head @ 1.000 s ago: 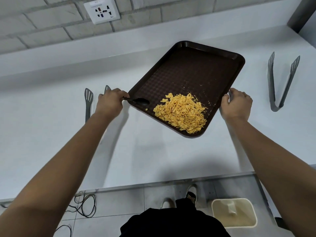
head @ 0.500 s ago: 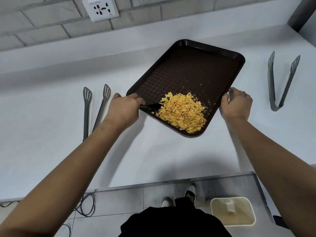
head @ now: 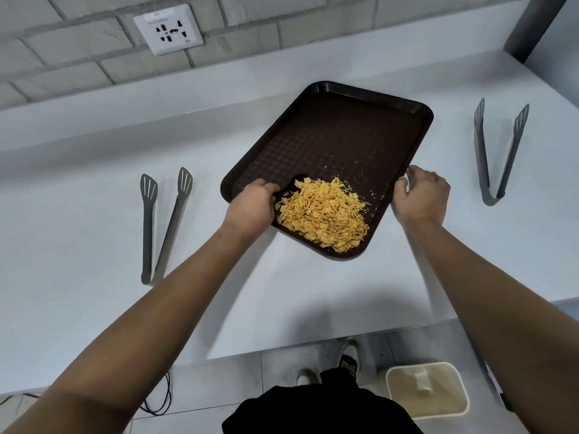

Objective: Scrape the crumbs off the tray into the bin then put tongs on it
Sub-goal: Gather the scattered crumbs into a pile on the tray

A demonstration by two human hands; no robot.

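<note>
A dark brown tray (head: 338, 142) lies at an angle on the white counter, with a heap of yellow crumbs (head: 326, 213) in its near corner. My left hand (head: 250, 205) is over the tray's near left edge and grips a small black scraper (head: 294, 182) whose blade touches the left side of the heap. My right hand (head: 419, 195) holds the tray's right rim with curled fingers. One pair of grey tongs (head: 498, 151) lies on the counter right of the tray. A second pair of tongs (head: 156, 227) lies to the left. A cream lidded bin (head: 426, 389) stands on the floor below the counter's front edge.
A wall socket (head: 169, 29) sits on the brick wall behind the counter (head: 78, 183). Cables (head: 159, 399) lie on the tiled floor at the lower left. My shoes (head: 347, 361) stand next to the bin.
My left hand has moved right from beside the tray onto it, bringing the scraper up against the crumbs. The right hand stays on the rim.
</note>
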